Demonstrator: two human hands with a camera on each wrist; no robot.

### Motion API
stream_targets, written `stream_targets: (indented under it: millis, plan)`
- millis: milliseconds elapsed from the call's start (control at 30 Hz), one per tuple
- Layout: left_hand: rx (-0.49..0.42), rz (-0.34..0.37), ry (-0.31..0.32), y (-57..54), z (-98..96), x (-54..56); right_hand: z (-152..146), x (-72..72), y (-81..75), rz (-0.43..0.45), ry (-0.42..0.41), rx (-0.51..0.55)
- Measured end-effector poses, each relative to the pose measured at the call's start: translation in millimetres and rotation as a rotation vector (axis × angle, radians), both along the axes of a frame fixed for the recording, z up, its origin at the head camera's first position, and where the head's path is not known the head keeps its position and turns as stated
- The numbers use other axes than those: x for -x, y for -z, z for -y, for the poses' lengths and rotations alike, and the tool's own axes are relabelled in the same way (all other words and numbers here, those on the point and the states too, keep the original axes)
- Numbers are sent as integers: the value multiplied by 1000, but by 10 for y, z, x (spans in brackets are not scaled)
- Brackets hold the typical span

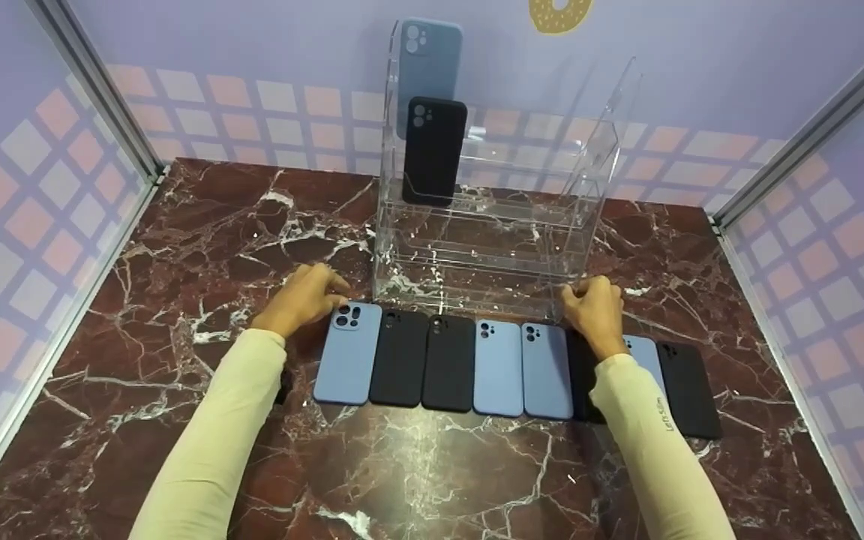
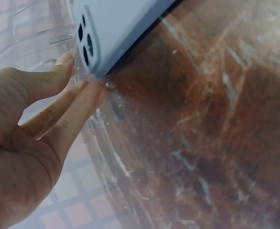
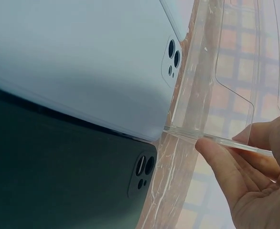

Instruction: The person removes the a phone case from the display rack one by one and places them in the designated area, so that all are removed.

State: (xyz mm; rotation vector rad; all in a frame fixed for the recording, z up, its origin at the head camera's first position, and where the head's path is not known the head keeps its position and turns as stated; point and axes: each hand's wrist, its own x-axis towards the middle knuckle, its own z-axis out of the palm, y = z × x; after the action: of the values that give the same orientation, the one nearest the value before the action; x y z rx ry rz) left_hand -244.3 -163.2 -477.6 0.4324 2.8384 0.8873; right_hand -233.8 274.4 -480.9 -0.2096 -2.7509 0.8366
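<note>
A row of blue and black phone cases lies back-up along the front of a clear acrylic stand (image 1: 492, 259). My left hand (image 1: 304, 296) is at the top left corner of the leftmost blue phone case (image 1: 347, 360), fingers extended. In the left wrist view, its thumb and fingertips are right by the camera cutouts of that case (image 2: 116, 28). My right hand (image 1: 593, 307) pinches the stand's right side panel (image 3: 216, 140) between thumb and fingers. Under my right forearm, a black phone case (image 1: 580, 375) is partly hidden.
On the stand's left side, a light blue phone case (image 1: 432, 64) stands upright behind a black one (image 1: 434, 150). Purple walls with printed squares enclose the marbled table (image 1: 439, 472) at the back and both sides. A black phone case (image 1: 691, 390) ends the row.
</note>
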Motion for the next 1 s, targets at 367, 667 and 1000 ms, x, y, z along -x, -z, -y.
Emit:
stream_targets:
  millis: [367, 667, 1000]
  plan:
    - [-121, -165, -210, -711, 61, 157, -9, -3, 10, 11, -11, 13]
    - [-232, -480, -287, -1359, -315, 330, 5, 13, -10, 33, -8, 23]
    - [-55, -546, -99, -1581, -907, 548, -4, 18, 4, -15, -2, 0]
